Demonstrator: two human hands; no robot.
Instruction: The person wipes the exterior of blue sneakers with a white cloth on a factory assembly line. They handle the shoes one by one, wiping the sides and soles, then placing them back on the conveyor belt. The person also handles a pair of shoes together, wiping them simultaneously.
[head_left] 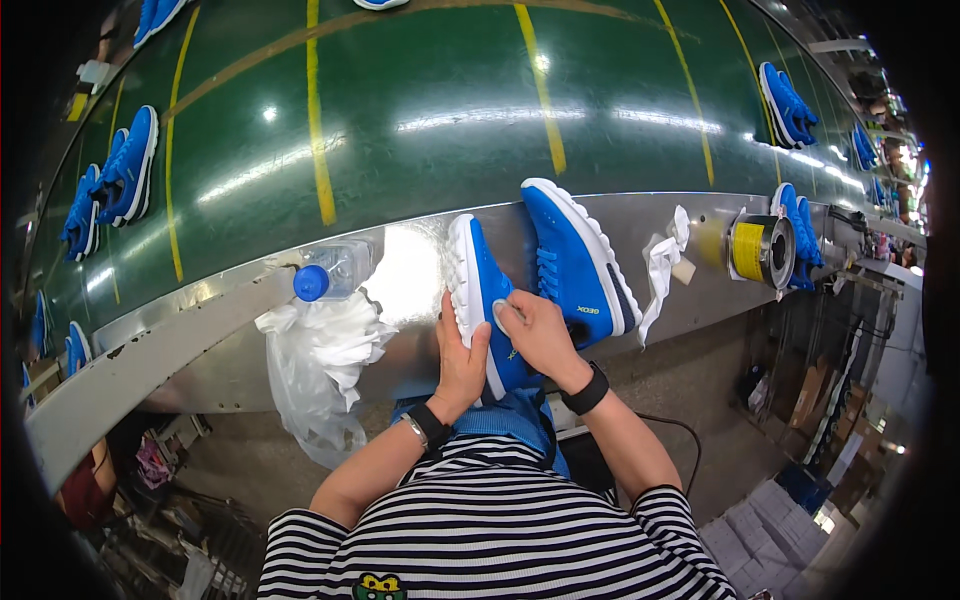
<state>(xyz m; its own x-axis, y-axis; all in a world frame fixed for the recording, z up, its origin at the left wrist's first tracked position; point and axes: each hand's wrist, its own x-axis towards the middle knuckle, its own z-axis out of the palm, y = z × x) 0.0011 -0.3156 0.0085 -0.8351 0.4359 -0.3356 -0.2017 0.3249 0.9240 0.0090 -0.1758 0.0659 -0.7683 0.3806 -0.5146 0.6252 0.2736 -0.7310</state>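
Observation:
A blue sneaker (485, 265) with a white sole lies on its side at the edge of the metal ledge, directly in front of me. My left hand (460, 368) is wrapped along its sole and steadies it. Bent over the shoe's upper near the heel, my right hand (543, 338) has its thumb and fingers pinched together against the blue surface. Whatever sits between those fingertips is too hidden to name. To the right, the matching sneaker (578, 250) rests on its side, with its laces facing left and its white sole facing right.
Beyond the metal ledge (420, 345) runs a green conveyor belt (430, 120) with yellow lines, carrying pairs of blue sneakers (130, 170). At left are a blue-capped clear bottle (348, 262) and a plastic bag (310, 380) with white tissue. Crumpled tissue (662, 268) and a yellow-labelled can (750, 250) are right.

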